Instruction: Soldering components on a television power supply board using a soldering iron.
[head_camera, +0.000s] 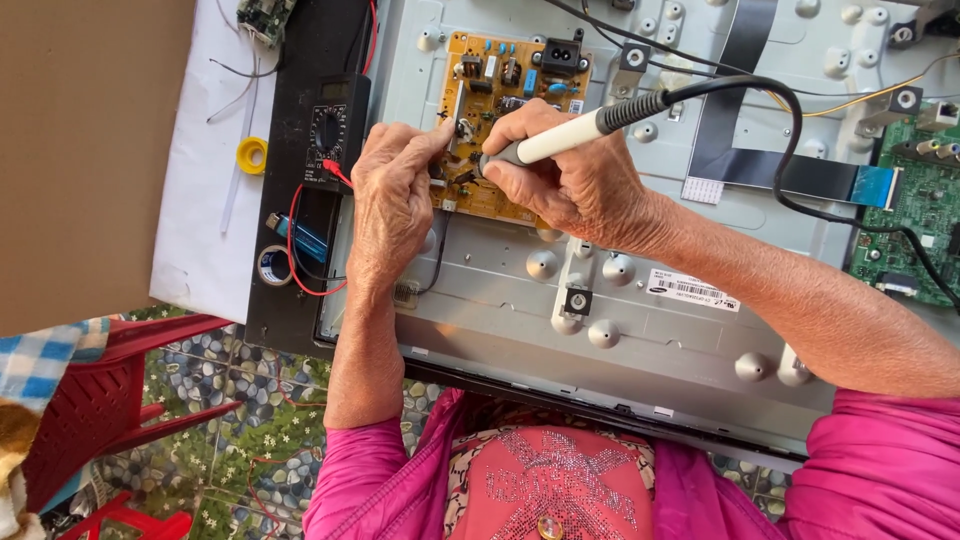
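Two bare hands meet over the yellow circuit board (500, 110), which sits at about 12 o'clock on the grey metal back panel (640, 320). The right hand (575, 180) has its grip clamped around a soldering iron (560, 140), tip pointing toward 9 o'clock onto the board. The left hand (392, 195) pinches fingers together at the board's left edge, possibly on a thin wire; the view is unclear. A black multimeter (330, 130) lies at 10 o'clock, beside a yellow tape roll (252, 155).

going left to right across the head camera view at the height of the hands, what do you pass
Yellow tape roll → black multimeter → left hand → yellow circuit board → right hand holding soldering iron → green circuit board.
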